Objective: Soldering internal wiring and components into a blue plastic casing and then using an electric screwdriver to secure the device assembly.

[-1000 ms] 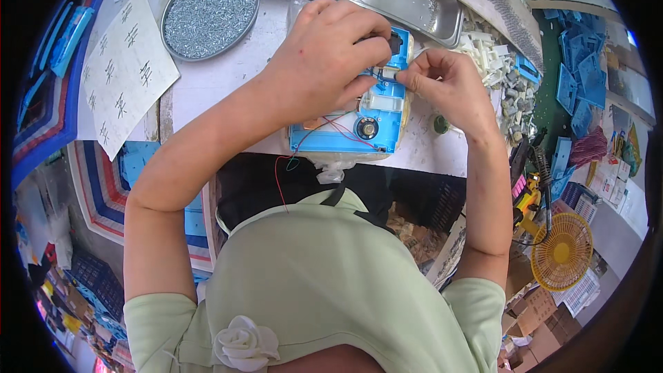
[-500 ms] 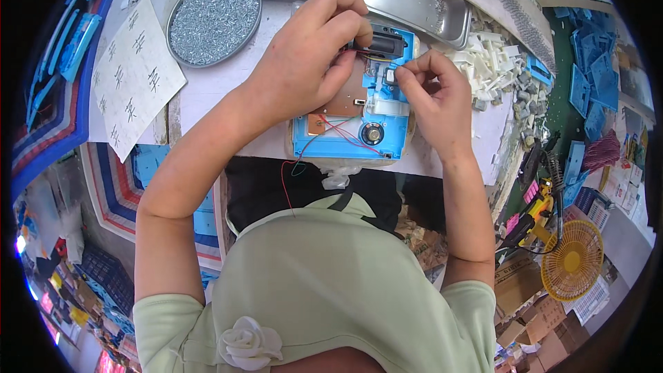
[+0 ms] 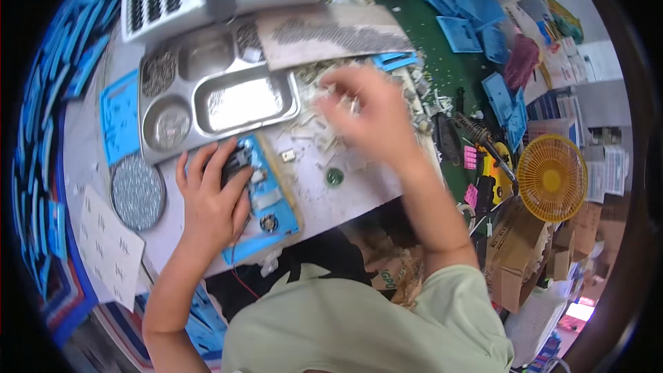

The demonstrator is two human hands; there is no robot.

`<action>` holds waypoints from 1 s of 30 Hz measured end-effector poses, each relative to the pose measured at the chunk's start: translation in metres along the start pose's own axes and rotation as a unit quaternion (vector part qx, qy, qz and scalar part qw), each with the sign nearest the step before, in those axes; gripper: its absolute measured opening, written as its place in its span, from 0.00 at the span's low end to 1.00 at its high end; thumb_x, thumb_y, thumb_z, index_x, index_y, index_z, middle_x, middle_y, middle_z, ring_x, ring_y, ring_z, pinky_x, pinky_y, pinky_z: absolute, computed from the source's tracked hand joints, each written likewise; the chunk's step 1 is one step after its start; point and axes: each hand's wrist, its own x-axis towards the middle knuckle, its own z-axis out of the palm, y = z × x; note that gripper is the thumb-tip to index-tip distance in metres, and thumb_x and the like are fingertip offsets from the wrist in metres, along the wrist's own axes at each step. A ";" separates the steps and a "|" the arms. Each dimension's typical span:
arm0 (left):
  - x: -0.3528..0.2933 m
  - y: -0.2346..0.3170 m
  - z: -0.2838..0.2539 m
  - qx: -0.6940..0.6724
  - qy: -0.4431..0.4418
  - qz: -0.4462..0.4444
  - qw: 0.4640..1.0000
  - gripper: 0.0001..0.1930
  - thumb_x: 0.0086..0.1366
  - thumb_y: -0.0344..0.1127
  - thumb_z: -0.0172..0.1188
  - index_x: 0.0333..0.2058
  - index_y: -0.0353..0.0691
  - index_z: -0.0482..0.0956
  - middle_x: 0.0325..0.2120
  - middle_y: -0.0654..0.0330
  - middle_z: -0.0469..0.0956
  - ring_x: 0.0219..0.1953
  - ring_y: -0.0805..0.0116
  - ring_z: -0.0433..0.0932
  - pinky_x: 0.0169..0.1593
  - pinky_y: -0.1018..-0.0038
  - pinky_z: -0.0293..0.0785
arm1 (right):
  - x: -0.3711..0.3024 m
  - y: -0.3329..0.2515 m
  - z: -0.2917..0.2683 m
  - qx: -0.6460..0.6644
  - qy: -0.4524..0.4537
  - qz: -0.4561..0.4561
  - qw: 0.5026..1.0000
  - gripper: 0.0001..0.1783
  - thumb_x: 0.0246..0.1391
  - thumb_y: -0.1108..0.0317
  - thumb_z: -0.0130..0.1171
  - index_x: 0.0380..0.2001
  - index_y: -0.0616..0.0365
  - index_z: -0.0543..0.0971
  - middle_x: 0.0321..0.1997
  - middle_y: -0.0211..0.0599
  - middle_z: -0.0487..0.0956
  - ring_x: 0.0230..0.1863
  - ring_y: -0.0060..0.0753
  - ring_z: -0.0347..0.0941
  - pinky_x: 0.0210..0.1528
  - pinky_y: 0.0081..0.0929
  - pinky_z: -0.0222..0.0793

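A blue plastic housing (image 3: 276,210) lies on the white-topped table, with a small round speaker (image 3: 269,222) near its close end and a thin red wire (image 3: 243,283) trailing toward me. My left hand (image 3: 214,200) rests over the housing's left side, fingers spread across a black part (image 3: 237,164) that they partly cover. Much of the inside is hidden beneath this hand. My right hand (image 3: 369,114) is over the scattered small white plastic parts (image 3: 314,131), smeared by motion, so I cannot make out whether anything is in its fingers.
A steel compartment tray (image 3: 298,103) with small metal pieces stands beyond the housing. Left of it is a round dish (image 3: 138,193) of screws. A board (image 3: 338,34) covered in small dark pieces lies behind. A yellow fan (image 3: 551,178) and cardboard boxes (image 3: 518,262) are at right.
My right hand has left the housing and moved out to the white parts. My left hand has spread over the housing. The view has swung right, bringing more of the tray into sight.
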 end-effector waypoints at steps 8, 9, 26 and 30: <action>0.001 0.004 0.003 -0.029 -0.012 0.007 0.999 0.17 0.52 0.34 0.62 0.43 0.45 0.86 0.61 0.49 0.72 0.64 0.47 0.65 0.71 0.42 0.44 | 0.091 0.374 -0.223 -0.600 -0.135 0.283 0.736 0.21 0.59 0.59 0.55 0.47 0.62 0.84 0.52 0.54 0.83 0.52 0.60 0.81 0.56 0.51 0.76; -0.001 0.002 -0.001 -0.026 -0.011 -0.005 1.000 0.18 0.51 0.33 0.63 0.43 0.45 0.86 0.60 0.50 0.73 0.63 0.46 0.66 0.71 0.42 0.46 | 0.094 0.398 -0.217 -0.563 -0.022 0.299 0.770 0.20 0.61 0.60 0.54 0.48 0.61 0.83 0.54 0.55 0.82 0.53 0.60 0.80 0.56 0.53 0.76; -0.003 0.024 -0.034 -0.482 0.038 -0.209 0.850 0.15 0.60 0.33 0.70 0.46 0.38 0.81 0.44 0.60 0.78 0.32 0.72 0.74 0.32 0.76 0.69 | -0.041 -0.016 -0.061 0.358 0.210 0.021 0.909 0.35 0.61 0.73 0.61 0.68 0.68 0.61 0.54 0.46 0.78 0.44 0.33 0.80 0.39 0.23 0.79; 0.010 0.033 -0.049 -0.782 -0.020 -0.315 0.537 0.16 0.70 0.41 0.65 0.49 0.38 0.76 0.34 0.67 0.77 0.25 0.82 0.68 0.24 0.84 0.60 | -0.079 -0.085 0.056 0.521 0.023 0.049 0.852 0.44 0.56 0.78 0.65 0.72 0.65 0.54 0.57 0.48 0.77 0.47 0.36 0.80 0.36 0.29 0.83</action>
